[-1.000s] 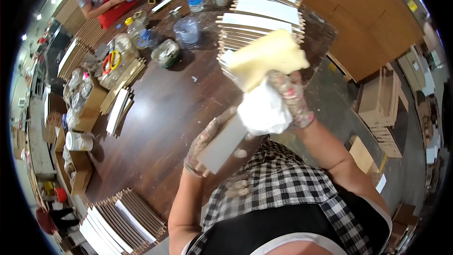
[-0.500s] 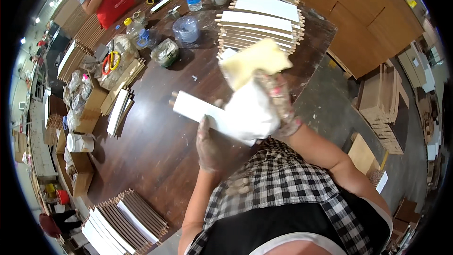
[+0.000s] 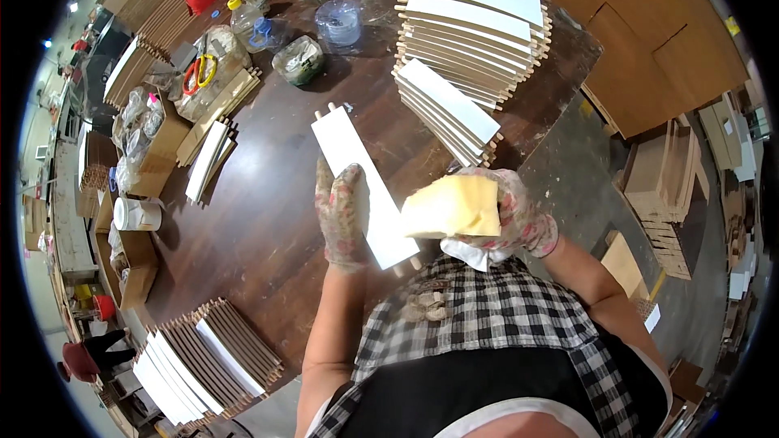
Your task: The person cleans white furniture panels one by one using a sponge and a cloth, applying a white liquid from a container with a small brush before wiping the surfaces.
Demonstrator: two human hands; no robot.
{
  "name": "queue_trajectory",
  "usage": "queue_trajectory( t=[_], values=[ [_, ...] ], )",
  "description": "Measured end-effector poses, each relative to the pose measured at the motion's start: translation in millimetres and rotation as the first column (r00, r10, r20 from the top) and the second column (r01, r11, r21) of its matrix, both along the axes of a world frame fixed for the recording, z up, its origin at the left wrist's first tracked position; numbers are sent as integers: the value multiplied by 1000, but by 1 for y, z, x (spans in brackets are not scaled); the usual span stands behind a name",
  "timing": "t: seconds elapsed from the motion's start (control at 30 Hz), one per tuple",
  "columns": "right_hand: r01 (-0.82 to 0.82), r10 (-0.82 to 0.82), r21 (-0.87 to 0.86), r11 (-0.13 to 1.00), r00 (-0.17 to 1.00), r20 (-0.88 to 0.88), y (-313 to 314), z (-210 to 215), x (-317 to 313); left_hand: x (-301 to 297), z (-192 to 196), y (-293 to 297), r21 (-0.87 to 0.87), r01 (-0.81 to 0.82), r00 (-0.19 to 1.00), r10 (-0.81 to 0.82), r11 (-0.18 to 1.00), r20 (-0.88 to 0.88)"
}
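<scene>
My left hand, in a patterned work glove, grips the long edge of a white board with wooden pegs at its ends. The board stands at a slant in front of me, above the dark table. In my gloved right hand is a yellow sponge, its near side by the board's lower end; whether it touches the board I cannot tell. A white cloth hangs below the sponge from the same hand.
Stacks of white pegged boards lie at the far right of the table, with a smaller pile nearer me. More boards stand at the near left. Bottles, a bowl, scissors and a white bucket are farther left.
The board has turned from nearly level to steeper. My right hand has come down, and the sponge now covers most of the white cloth. The smaller pile has come into clear view.
</scene>
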State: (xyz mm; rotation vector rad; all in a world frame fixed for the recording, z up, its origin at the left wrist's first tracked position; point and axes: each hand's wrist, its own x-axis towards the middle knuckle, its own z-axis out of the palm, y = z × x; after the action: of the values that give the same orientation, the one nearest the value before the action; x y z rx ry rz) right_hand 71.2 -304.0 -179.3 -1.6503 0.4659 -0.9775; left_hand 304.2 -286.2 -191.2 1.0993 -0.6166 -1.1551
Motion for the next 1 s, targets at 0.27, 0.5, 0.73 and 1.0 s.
queue_trajectory(
  t=[0.27, 0.5, 0.73, 1.0],
  values=[
    [1, -14, 278, 960, 999, 47, 6, 5, -1, -1, -3, -3, -67, 43, 932, -16, 997, 363],
    [9, -16, -34, 999, 980, -197, -1, 19, -8, 12, -35, -6, -122, 51, 861, 18, 991, 508],
    [90, -91, 8, 996, 990, 110, 2, -11, 3, 0, 10, -3, 16, 36, 999, -36, 999, 7],
    [-37, 2, 124, 992, 964, 267, 0, -7, 15, 9, -23, -4, -110, -15, 997, 7, 994, -79]
  ],
)
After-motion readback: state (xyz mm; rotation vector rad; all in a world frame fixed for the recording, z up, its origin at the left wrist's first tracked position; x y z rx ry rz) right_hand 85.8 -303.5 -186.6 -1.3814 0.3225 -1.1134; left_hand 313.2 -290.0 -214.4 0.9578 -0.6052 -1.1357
